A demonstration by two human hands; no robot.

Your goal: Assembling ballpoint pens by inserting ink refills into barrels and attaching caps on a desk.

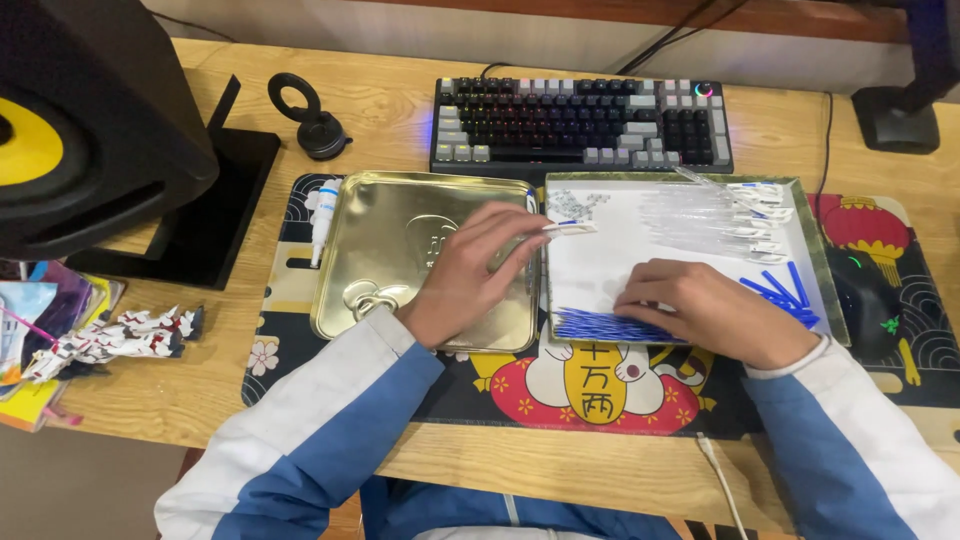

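The left hand [462, 275] hovers over a gold tin lid [400, 250], pinching a small white-and-blue tube [568, 229] that points toward three o'clock. The right hand [705, 308] presses flat on the white-lined tray [600, 260], with blue sticks [783, 293] just beside it at two o'clock.

Two hands: the left hand [462, 272] and the right hand [700, 310]. Two trays: a gold metal tray [400, 205] and a white-lined tray [620, 250]. One keyboard [582, 125], one speaker [90, 120], one mouse [868, 300] (the small blue sticks [785, 290] are too crowded to count).
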